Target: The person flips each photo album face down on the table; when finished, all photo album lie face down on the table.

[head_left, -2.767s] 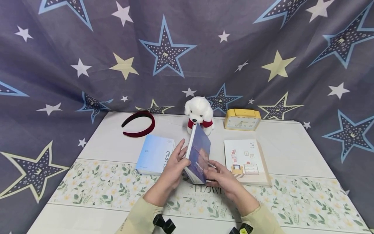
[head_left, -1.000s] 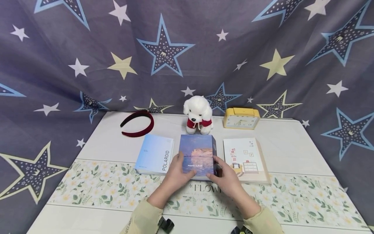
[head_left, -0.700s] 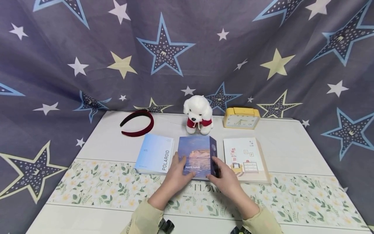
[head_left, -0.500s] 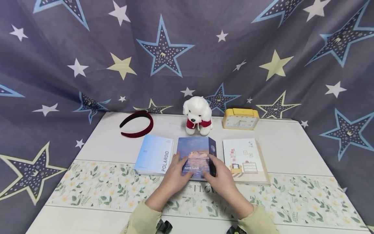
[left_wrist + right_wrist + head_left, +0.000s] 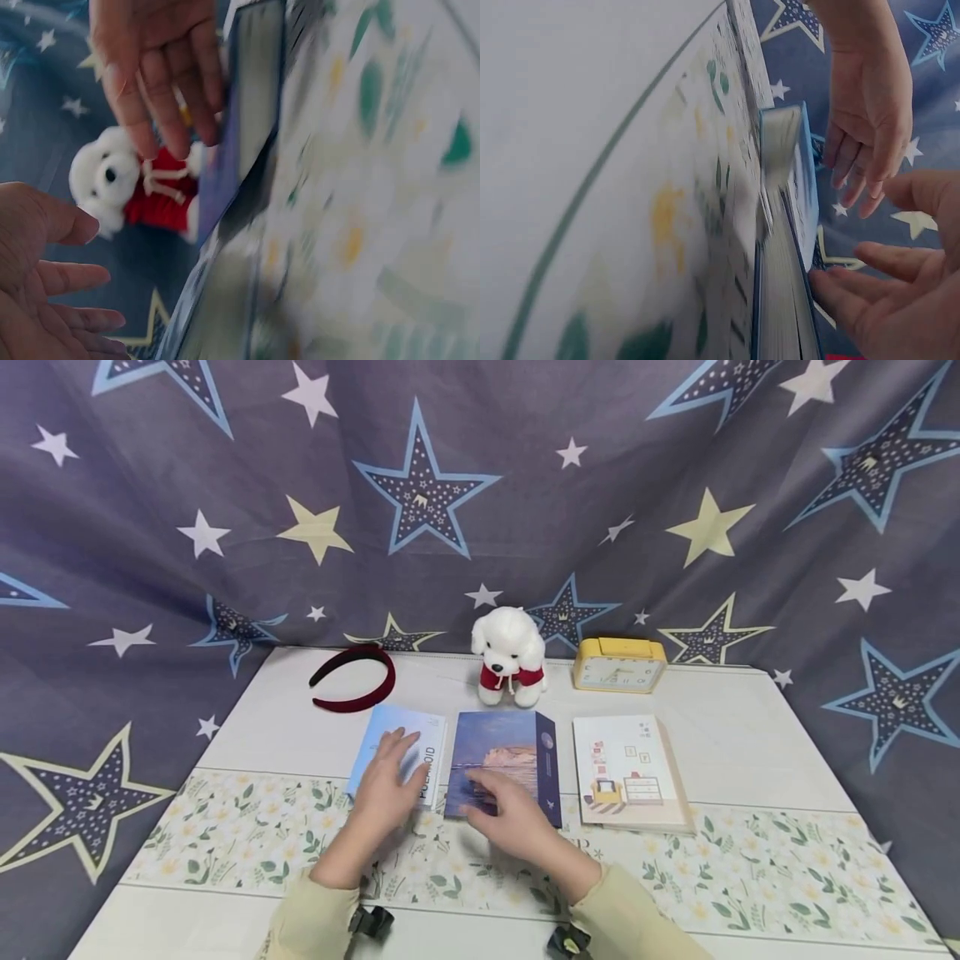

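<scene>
Over the light-blue album lettered POLAROID (image 5: 427, 721) is my left hand (image 5: 382, 785), fingers spread and relaxed. My right hand (image 5: 513, 810) hovers above the dark-blue photo album (image 5: 498, 735), which shows a cliff and sea picture on its cover, and hides part of it. Neither hand grips anything. In the left wrist view my left hand (image 5: 45, 285) has its fingers apart, with the right hand (image 5: 161, 75) beyond it. The right wrist view has my right hand (image 5: 900, 285) beside the photo album's page edges (image 5: 780, 300), its fingers loosely bent.
Right of the photo album lies a cream book with a drawn room (image 5: 630, 777). Behind stand a white plush dog (image 5: 510, 643) in red and a yellow alarm clock (image 5: 621, 667). A dark-red headband (image 5: 375, 689) lies back left on the table (image 5: 750, 735). A starry curtain hangs behind.
The photo album, earlier tilted up between both hands, was laid flat with its spine to the right. Both hands then let go and moved left, the left one over the POLAROID album.
</scene>
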### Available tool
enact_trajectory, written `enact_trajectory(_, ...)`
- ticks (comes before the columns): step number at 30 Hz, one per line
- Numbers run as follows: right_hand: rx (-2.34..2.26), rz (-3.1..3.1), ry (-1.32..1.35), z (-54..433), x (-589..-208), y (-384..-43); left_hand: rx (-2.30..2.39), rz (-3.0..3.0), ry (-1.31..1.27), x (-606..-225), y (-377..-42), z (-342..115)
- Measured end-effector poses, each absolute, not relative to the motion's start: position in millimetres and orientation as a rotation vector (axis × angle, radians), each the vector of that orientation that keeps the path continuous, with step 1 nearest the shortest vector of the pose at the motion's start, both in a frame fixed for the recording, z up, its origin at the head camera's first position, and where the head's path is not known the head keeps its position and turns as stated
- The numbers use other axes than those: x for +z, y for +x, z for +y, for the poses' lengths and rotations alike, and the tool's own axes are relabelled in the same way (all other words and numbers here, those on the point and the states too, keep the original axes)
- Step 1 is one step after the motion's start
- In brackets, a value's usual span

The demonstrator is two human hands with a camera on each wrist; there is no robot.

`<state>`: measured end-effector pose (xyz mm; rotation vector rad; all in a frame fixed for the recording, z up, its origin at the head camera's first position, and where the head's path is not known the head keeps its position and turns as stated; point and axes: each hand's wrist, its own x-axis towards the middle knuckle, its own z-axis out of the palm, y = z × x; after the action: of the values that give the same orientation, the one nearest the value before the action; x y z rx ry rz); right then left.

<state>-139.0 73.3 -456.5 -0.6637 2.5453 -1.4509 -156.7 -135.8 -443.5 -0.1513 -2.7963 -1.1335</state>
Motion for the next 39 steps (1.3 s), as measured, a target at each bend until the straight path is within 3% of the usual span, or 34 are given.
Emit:
enact_trajectory(8, -1.61, 2.115, -0.553, 41, -452, -140, -0.914, -2.922, -0.067, -444, -161, -161)
enact_trajectory(22, -1.537, 2.191, -0.352, 0, -443, -127, -0.698, -3.088, -0.171, -456, -158, -166)
enact_trajectory(30, -1.847, 1.974, -0.091, -7, -439, -125, -0.789, -3.117, -0.148, -455, -158, -168)
enact_trajectory(39, -2.163, 1.672, 0.005, -6, -442, -129, -0.832, -3.164, -0.122, -451, -160, -170)
